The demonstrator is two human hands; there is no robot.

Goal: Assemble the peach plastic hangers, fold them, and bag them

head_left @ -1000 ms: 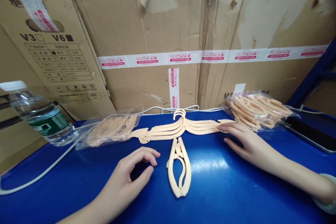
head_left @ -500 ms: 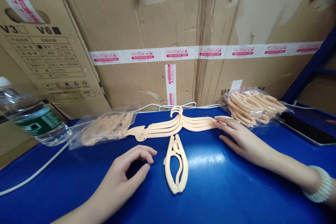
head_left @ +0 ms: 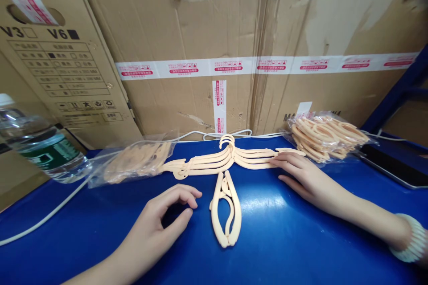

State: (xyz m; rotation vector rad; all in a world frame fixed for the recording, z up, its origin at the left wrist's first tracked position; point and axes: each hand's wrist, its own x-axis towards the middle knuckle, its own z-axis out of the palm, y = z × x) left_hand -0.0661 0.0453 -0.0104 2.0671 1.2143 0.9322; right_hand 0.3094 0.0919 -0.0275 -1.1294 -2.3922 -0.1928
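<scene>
A stack of unfolded cream plastic hangers (head_left: 217, 163) lies across the back of the blue table (head_left: 284, 240). One folded cream hanger (head_left: 227, 209) lies in front of it, pointing toward me. My left hand (head_left: 160, 222) rests on the table just left of the folded hanger, fingers curled with a gap, holding nothing. My right hand (head_left: 306, 180) lies flat with fingers stretched out, its fingertips touching the right arm of the unfolded stack.
A clear bag of folded hangers (head_left: 326, 136) sits at the back right, another bag (head_left: 137, 160) at the back left. A water bottle (head_left: 40, 147) lies far left, a white cable (head_left: 47, 216) runs along the table. Cardboard boxes (head_left: 207, 31) stand behind. A dark tablet (head_left: 391, 164) lies far right.
The view has shifted slightly. Both hands stay about where they were, the right hand still on the hanger stack.
</scene>
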